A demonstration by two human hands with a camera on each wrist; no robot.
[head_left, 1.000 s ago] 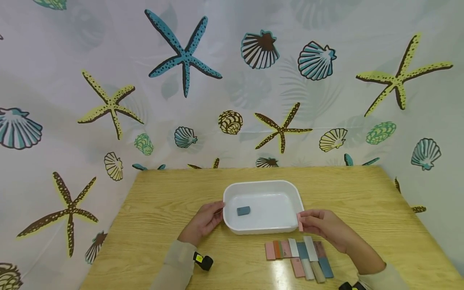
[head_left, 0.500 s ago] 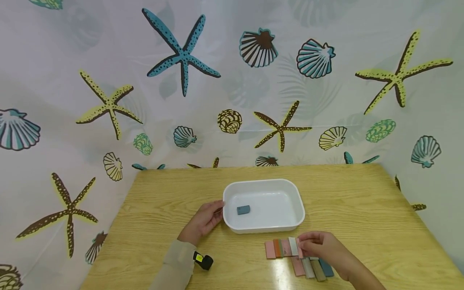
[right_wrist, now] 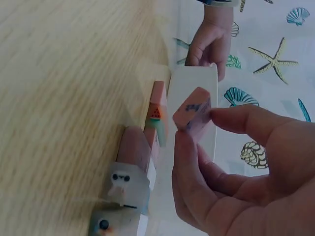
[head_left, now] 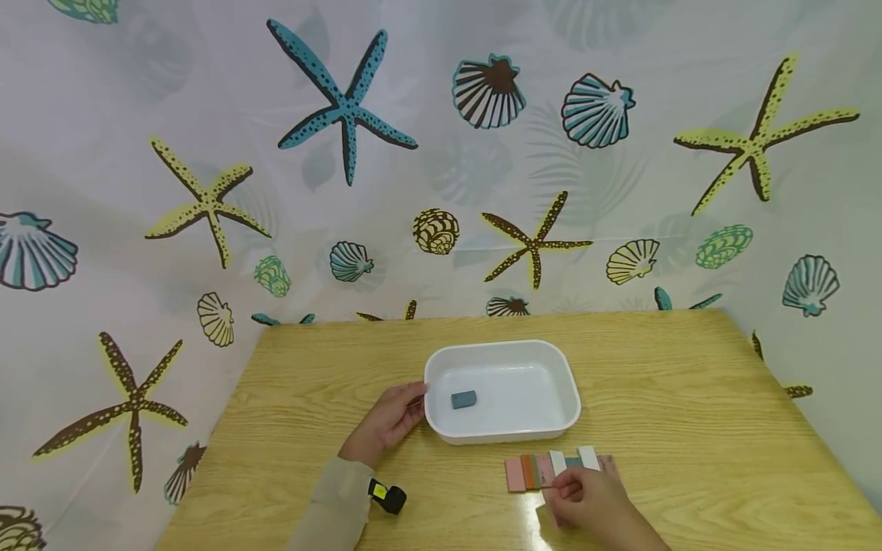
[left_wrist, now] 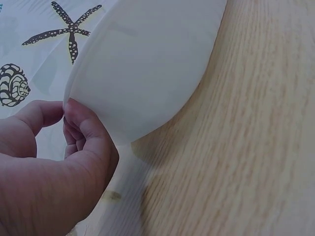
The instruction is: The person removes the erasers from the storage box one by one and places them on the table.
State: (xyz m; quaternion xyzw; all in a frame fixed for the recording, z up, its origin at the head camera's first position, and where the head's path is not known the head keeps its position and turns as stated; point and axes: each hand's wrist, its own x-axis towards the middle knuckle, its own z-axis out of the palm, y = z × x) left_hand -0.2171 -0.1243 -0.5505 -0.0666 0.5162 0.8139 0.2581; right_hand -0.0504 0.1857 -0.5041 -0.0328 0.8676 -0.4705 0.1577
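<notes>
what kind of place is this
Probably a staged recording corner, not a lived-in room: a wooden table backed by a seashell-print curtain, holding only a white tray and a row of erasers.

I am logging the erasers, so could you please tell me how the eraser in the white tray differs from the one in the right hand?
The blue-grey eraser lies flat in the white tray, untouched. The pink eraser is pinched above the table by the right hand. Both are small blocks.
</notes>
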